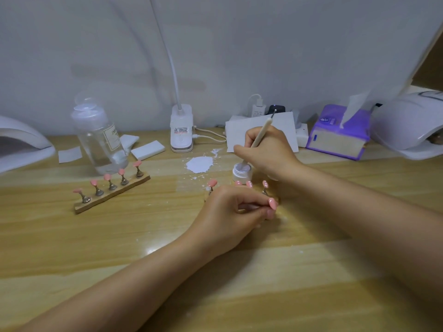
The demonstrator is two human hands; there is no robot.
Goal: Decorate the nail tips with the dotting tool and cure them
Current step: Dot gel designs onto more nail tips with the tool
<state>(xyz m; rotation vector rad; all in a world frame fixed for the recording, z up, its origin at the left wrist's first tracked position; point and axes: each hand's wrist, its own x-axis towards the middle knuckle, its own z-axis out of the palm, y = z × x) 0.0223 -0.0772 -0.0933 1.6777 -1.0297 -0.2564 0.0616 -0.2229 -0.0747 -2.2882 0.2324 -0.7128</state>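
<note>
Wooden table (100, 236) | pink nail tips (249, 184), white-dotted | cream dotting tool (260, 135)

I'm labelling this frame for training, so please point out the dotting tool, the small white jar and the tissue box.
dotting tool (260, 134): head view, middle of its cream handle.
small white jar (241, 174): head view, its front wall.
tissue box (335, 140): head view, its pale front face.

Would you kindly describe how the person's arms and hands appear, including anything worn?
Both forearms are bare, with no sleeves, watch or bracelet in view. The left hand has glossy pink polish on its fingernails. The right hand shows no rings; its nails are hidden.
</note>
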